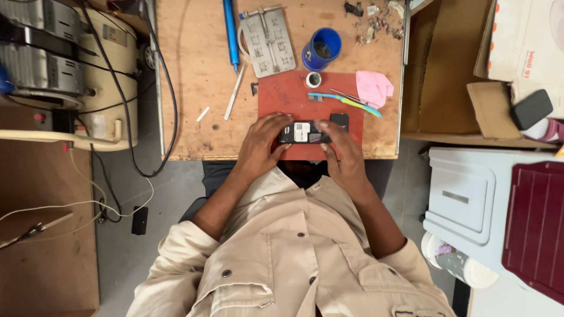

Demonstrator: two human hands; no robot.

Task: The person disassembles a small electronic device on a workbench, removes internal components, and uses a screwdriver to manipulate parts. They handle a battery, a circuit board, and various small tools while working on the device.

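A small black phone [303,132] with its back open lies over the red mat [288,94] near the front edge of the wooden bench [194,70]. My left hand [262,144] grips its left end with the fingers curled around it. My right hand [339,151] holds the right end, thumb and fingers on the casing. A small black part [339,120] lies on the mat just behind my right hand.
On the mat lie a blue and green toothbrush [343,101], tweezers and a pink cloth [373,88]. Behind stand a blue cup [322,48], a metal jig plate [268,40] and a blue pen [230,32]. A beige machine [76,76] with cables stands left; cardboard boxes [446,64] stand right.
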